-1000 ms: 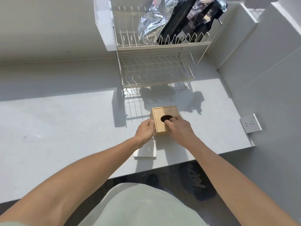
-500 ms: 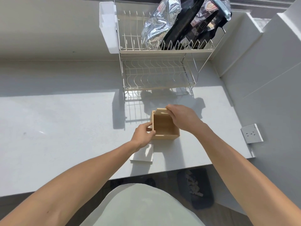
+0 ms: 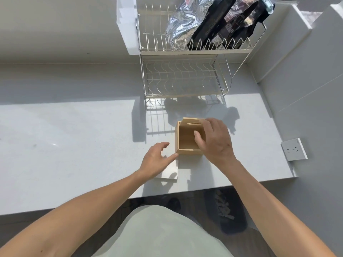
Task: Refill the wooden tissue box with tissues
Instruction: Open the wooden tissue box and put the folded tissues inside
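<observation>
The wooden tissue box [image 3: 185, 138] lies tipped on the white counter [image 3: 74, 145], its open, empty inside facing me and its slotted top turned away. My right hand [image 3: 217, 141] holds the box's right wall, thumb inside and fingers over the far edge. My left hand [image 3: 156, 160] is open with fingers spread, just left of the box, its index fingertip near the box's near left corner. It hovers over a flat white tissue pack [image 3: 171, 172] and hides most of it.
A two-tier wire dish rack [image 3: 185, 78] stands behind the box, with foil and black bags [image 3: 213, 21] on its upper shelf and a white holder [image 3: 128, 25] on its left end. A wall socket [image 3: 294, 149] is at the right. The counter's front edge runs just below the tissue pack.
The box went from upright, hole on top, to lying with its open side toward me. My left hand let go of it and moved down over the tissue pack; my right hand shifted onto the right wall.
</observation>
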